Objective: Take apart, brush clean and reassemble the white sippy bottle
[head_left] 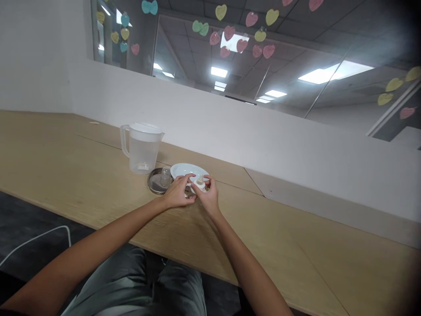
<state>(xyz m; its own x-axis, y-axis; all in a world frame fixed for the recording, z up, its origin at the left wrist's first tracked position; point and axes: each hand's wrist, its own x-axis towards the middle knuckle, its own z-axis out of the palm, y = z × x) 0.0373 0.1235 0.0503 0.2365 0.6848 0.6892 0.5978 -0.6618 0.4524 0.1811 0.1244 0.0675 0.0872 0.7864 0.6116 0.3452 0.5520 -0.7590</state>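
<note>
Left hand (178,192), right hand (209,196) gripping white-topped container (198,186), fingers curled close, apparently twisting; next move likely needing steady hold.

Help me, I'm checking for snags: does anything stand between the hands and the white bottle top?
Nothing visible: the left hand and right hand both hold the white bottle top. The white dish lies beyond, not between.

Left hand (178,193) and right hand (209,196) hold a small white piece (199,186) near a bowl (187,169), tray (154,182) and pitcher (144,151).
</note>
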